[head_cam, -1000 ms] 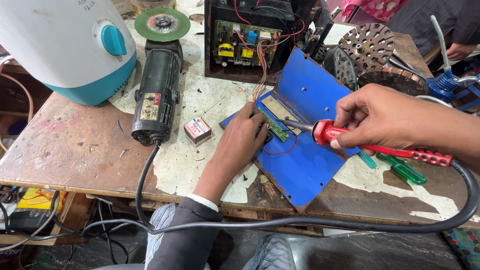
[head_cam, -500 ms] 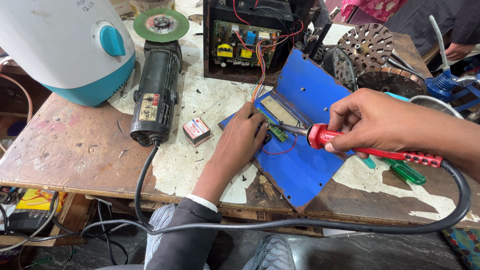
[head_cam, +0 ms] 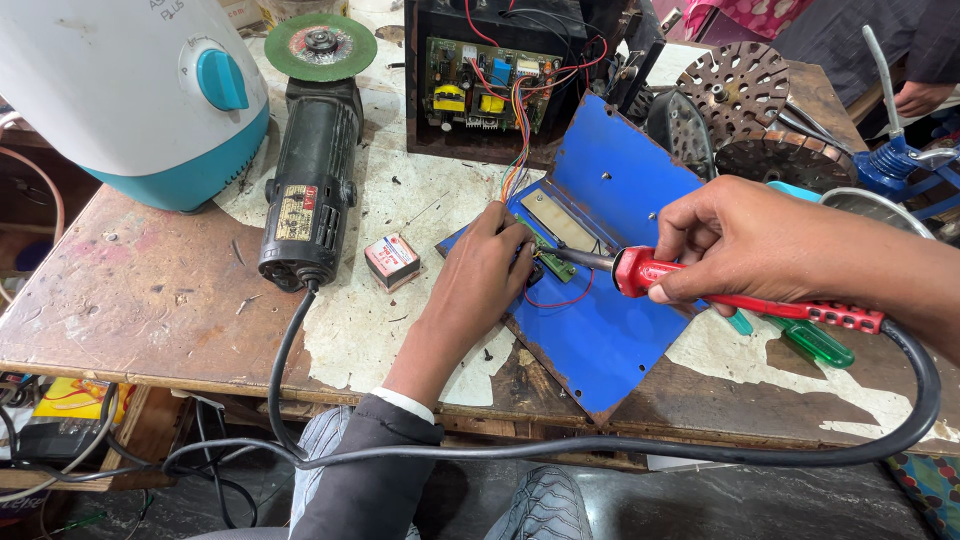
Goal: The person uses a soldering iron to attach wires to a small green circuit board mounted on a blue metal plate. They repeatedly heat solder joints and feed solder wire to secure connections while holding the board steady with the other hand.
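My right hand (head_cam: 745, 245) grips a red-handled soldering iron (head_cam: 700, 288). Its metal tip touches a small green circuit board (head_cam: 556, 255) on a blue metal panel (head_cam: 600, 300). My left hand (head_cam: 490, 270) rests on the panel's left edge, with the fingers pinching something small at the board; what it pinches is hidden. Coloured wires (head_cam: 518, 140) run from the board up to a black box holding a larger circuit board (head_cam: 480, 75). The iron's thick black cord (head_cam: 900, 420) loops off to the right.
A black angle grinder (head_cam: 310, 190) with a green disc lies at the left, its cable hanging over the wooden table's front edge (head_cam: 150, 355). A white and teal appliance (head_cam: 130, 90), a small box (head_cam: 392, 258), green screwdrivers (head_cam: 815, 340) and round metal plates (head_cam: 745, 85) lie around.
The soldering iron's tip has moved left and down onto the small green board. My left hand has stayed on the panel.
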### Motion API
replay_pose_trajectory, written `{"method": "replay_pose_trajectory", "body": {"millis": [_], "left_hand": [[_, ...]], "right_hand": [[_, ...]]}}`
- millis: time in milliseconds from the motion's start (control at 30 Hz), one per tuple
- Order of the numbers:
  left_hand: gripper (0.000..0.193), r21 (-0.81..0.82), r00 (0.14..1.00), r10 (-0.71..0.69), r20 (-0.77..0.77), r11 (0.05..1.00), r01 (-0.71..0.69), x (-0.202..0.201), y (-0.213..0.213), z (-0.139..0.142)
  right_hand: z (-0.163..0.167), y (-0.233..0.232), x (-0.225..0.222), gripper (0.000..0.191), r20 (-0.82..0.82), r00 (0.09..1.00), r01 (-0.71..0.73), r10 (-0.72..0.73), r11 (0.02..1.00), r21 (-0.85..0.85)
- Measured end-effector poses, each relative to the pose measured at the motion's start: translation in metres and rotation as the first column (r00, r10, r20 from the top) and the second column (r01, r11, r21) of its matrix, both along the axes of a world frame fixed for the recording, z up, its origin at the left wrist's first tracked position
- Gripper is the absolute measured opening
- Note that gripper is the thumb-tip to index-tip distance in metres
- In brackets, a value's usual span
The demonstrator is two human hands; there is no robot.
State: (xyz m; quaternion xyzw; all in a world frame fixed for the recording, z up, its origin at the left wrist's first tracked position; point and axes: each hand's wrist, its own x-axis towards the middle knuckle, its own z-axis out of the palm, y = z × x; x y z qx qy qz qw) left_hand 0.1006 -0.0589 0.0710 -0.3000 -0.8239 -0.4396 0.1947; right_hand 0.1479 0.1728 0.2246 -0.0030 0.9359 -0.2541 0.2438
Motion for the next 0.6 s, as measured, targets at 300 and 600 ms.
{"method": "replay_pose_trajectory", "body": {"millis": [300,600], "left_hand": [[0.016,-0.003,0.999,0.008,-0.035,1.0,-0.008,-0.0009,0.0005,-0.0018],[0.016,-0.015,1.0,0.017,-0.018,1.0,-0.017,-0.0007,-0.0007,-0.0042]], "right_hand": [[-0.0007,-0.0004,-0.0009,0.022,0.011,1.0,0.002,-0.002,1.0,-0.016],[0.0028,-0.0036,0.0043,0.03,-0.033,0.999,0.017,-0.013,0.994,0.107]]}}
